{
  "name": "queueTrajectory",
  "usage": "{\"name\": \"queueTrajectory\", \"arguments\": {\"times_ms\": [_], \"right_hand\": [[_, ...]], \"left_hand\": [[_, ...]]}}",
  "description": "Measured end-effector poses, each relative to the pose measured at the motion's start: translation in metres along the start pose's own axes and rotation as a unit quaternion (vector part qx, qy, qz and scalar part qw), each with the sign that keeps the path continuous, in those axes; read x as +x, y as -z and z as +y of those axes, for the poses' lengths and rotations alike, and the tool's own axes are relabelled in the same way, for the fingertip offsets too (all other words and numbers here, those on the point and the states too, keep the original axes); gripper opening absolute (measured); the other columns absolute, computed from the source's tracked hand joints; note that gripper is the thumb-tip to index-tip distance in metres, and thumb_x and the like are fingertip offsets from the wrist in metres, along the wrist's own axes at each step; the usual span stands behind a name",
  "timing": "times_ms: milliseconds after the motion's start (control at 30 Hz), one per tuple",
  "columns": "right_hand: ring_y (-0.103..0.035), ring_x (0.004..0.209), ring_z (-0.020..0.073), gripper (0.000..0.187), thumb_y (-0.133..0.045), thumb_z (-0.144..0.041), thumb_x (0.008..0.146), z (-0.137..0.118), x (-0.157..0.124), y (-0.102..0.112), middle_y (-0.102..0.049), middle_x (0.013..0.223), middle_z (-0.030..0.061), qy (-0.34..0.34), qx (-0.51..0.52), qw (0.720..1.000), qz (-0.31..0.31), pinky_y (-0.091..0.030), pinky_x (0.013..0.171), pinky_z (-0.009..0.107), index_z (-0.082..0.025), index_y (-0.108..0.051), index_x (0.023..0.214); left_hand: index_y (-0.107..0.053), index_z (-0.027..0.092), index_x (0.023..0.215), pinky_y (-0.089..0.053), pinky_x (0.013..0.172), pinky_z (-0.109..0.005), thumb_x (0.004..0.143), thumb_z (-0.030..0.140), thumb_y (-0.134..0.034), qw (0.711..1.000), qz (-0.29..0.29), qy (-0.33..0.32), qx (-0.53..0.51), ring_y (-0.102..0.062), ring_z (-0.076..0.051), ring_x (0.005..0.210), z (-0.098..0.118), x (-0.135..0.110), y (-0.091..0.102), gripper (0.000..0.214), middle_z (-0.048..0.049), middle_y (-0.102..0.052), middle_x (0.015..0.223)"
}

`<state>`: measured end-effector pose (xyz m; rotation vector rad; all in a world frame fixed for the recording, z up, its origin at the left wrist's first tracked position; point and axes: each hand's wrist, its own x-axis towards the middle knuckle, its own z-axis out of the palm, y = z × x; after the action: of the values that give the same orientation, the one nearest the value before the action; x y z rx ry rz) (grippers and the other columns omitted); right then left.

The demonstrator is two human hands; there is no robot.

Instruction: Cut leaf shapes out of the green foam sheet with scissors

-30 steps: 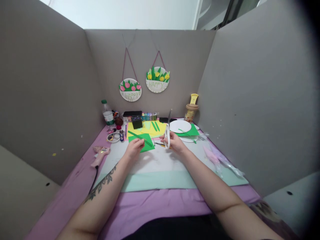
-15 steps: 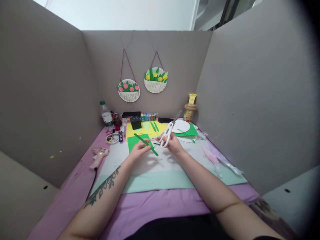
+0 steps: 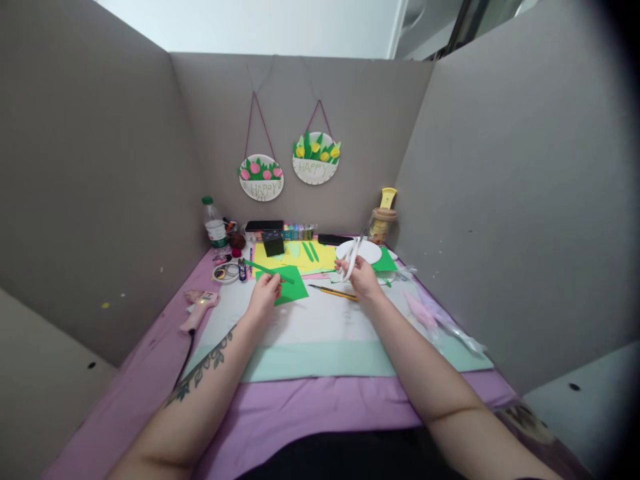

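Pinched in my left hand (image 3: 267, 291) is a narrow green paper strip (image 3: 260, 268), slanting above a green paper sheet (image 3: 296, 291). My right hand (image 3: 363, 275) grips a pair of scissors (image 3: 351, 259) by their white handles, with the blades pointing up and away toward the cup. Below the scissors, a yellow utility knife (image 3: 334, 292) lies on the white work surface (image 3: 310, 321). A white paper plate (image 3: 367, 251) rests just beyond my right hand, on more green paper (image 3: 387, 261).
Yellow paper (image 3: 323, 257) bearing green cut strips lies at the back. A pink glue gun (image 3: 199, 311), white tape roll (image 3: 226, 274), and bottle (image 3: 215, 227) stand left. Plastic bags (image 3: 440, 317) lie right, a lidded cup (image 3: 381, 227) behind. Two decorated plates hang on the grey wall.
My hands have moved apart: the left carries the green strip leftward, the right carries the scissors right and away. The utility knife and green sheet are now less covered.
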<state>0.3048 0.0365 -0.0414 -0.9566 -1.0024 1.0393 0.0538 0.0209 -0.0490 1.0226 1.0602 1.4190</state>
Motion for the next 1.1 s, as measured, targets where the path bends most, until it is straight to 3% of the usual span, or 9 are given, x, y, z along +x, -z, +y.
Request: {"name": "queueTrajectory", "arguments": {"times_ms": [100,267,400,633,900,1100], "right_hand": [[-0.061,0.07,0.0164,0.042,-0.077,-0.04,0.058,0.003,-0.016,-0.02,-0.067,0.08,0.0035,-0.032,0.013,0.995,-0.09,-0.048,0.068,0.03,-0.017,-0.059,0.089],[-0.052,0.057,0.0104,0.026,-0.074,-0.028,0.056,0.015,-0.04,-0.045,-0.06,0.067,-0.0024,-0.074,-0.072,0.975,-0.197,-0.041,0.056,0.024,-0.018,-0.06,0.075],[-0.044,0.05,0.0091,0.018,-0.066,-0.03,0.063,0.02,-0.05,-0.049,-0.051,0.06,-0.0045,-0.097,-0.148,0.957,-0.228,-0.032,0.047,0.022,-0.019,-0.054,0.072],[-0.049,0.065,0.0126,0.02,-0.063,-0.023,0.067,0.006,-0.067,-0.05,-0.058,0.074,-0.0012,-0.062,-0.238,0.912,-0.328,-0.037,0.055,0.022,-0.02,-0.055,0.085],[-0.048,0.061,0.0105,0.021,-0.057,-0.017,0.064,-0.001,-0.079,-0.063,-0.056,0.072,-0.0018,-0.126,-0.206,0.908,-0.344,-0.037,0.052,0.021,-0.019,-0.052,0.084],[-0.047,0.059,0.0106,0.02,-0.059,-0.019,0.063,-0.009,-0.083,-0.069,-0.054,0.069,-0.0029,-0.126,-0.207,0.909,-0.338,-0.037,0.052,0.021,-0.02,-0.051,0.082]], "left_hand": [[-0.046,0.018,0.063,-0.025,0.044,-0.021,0.064,0.04,-0.071,0.999,0.015,-0.031,0.005,-0.037,-0.006,0.043,0.004,0.001,0.002,0.033,0.0066,-0.043,0.05],[-0.048,0.019,0.071,-0.028,0.048,-0.02,0.061,0.032,-0.073,0.993,0.064,-0.1,-0.013,-0.039,-0.006,0.047,0.018,-0.001,0.004,0.031,0.0074,-0.046,0.056],[-0.049,0.019,0.077,-0.031,0.05,-0.019,0.063,0.032,-0.073,0.988,0.093,-0.117,-0.042,-0.042,-0.006,0.052,0.031,-0.006,0.005,0.031,0.0062,-0.049,0.062],[-0.045,0.019,0.078,-0.031,0.051,-0.019,0.062,0.031,-0.074,0.981,0.117,-0.139,-0.073,-0.043,-0.006,0.052,0.04,-0.01,0.007,0.035,0.0073,-0.048,0.063],[-0.047,0.019,0.077,-0.03,0.052,-0.02,0.061,0.028,-0.073,0.983,0.109,-0.127,-0.079,-0.043,-0.007,0.053,0.037,-0.015,0.002,0.032,0.0075,-0.047,0.06],[-0.049,0.018,0.079,-0.029,0.051,-0.021,0.062,0.028,-0.073,0.984,0.105,-0.125,-0.068,-0.043,-0.007,0.052,0.037,-0.019,-0.002,0.031,0.0069,-0.049,0.062]]}}
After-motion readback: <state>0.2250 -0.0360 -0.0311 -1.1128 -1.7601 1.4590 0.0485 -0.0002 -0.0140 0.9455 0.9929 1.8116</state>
